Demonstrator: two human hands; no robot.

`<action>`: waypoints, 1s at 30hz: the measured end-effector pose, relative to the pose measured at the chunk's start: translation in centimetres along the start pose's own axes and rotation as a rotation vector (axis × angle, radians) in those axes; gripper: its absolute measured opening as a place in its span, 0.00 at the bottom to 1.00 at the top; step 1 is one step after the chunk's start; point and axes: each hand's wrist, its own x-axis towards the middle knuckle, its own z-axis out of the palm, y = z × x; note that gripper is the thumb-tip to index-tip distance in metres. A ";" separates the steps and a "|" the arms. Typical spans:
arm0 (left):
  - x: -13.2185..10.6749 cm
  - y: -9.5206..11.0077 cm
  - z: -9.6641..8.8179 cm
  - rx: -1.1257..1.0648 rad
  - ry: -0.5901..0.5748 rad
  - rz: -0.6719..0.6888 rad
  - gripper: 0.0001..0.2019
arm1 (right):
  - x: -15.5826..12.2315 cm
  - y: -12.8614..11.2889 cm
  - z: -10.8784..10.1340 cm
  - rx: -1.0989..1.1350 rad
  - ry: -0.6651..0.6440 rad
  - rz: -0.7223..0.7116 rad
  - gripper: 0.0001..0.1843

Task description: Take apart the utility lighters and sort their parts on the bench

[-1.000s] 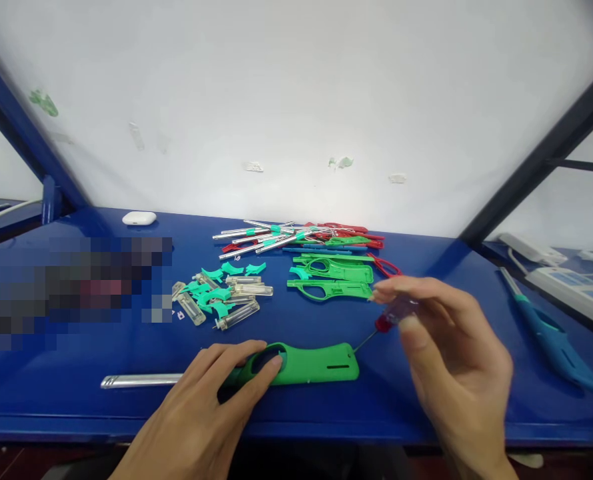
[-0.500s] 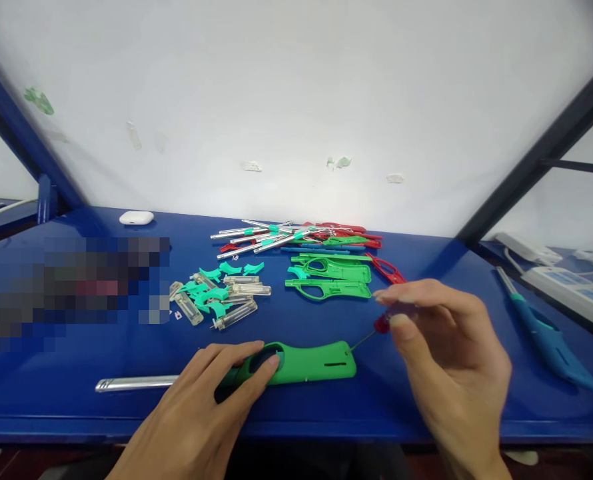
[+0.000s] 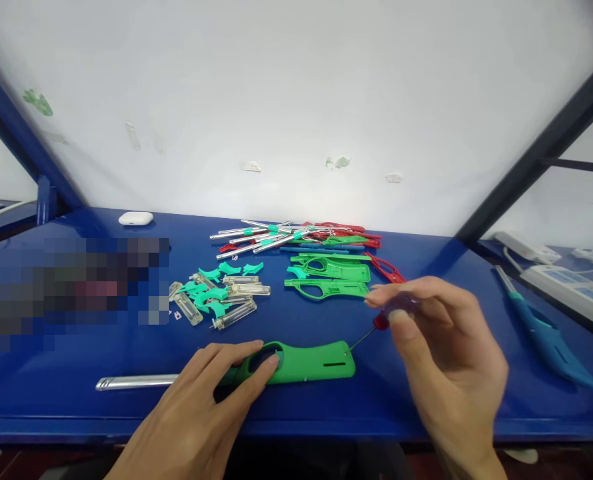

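Note:
A green long-neck lighter (image 3: 316, 363) lies flat near the table's front edge, its silver tube pointing left. My left hand (image 3: 211, 390) grips it around the trigger loop, with thumb and fingers on either side of the opening. Pinched between the thumb and fingers of my right hand (image 3: 451, 353) is a small screwdriver (image 3: 380, 321) with a reddish, see-through handle. Its thin shaft slants down to the left and its tip meets the upper right corner of the lighter's handle. Part of the screwdriver handle is hidden by my fingers.
Behind the lighter lie clear fuel tanks (image 3: 239, 313), teal triggers (image 3: 219, 293) and green shell halves (image 3: 336, 289). Metal tubes (image 3: 236, 250) and red shells are heaped near the wall. A blue lighter (image 3: 551, 340) and a power strip (image 3: 571, 293) lie right; a white case (image 3: 135, 218) sits back left.
My right fingers have shifted slightly on the screwdriver handle, with the index finger reaching a little further left. The lighter and my left hand stay in place.

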 end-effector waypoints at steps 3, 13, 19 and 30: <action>0.0 0.0 0.0 -0.011 0.001 -0.010 0.29 | 0.2 0.1 0.1 -0.007 0.059 -0.021 0.15; 0.1 0.0 -0.1 -0.005 0.005 -0.011 0.28 | 0.3 -0.1 0.1 0.047 0.036 -0.007 0.14; 0.1 0.1 -0.1 -0.006 0.010 -0.005 0.28 | 0.1 0.0 0.0 0.051 -0.007 -0.013 0.16; 0.0 0.0 -0.1 0.001 -0.006 -0.003 0.29 | 0.0 0.1 0.1 0.006 0.004 -0.005 0.18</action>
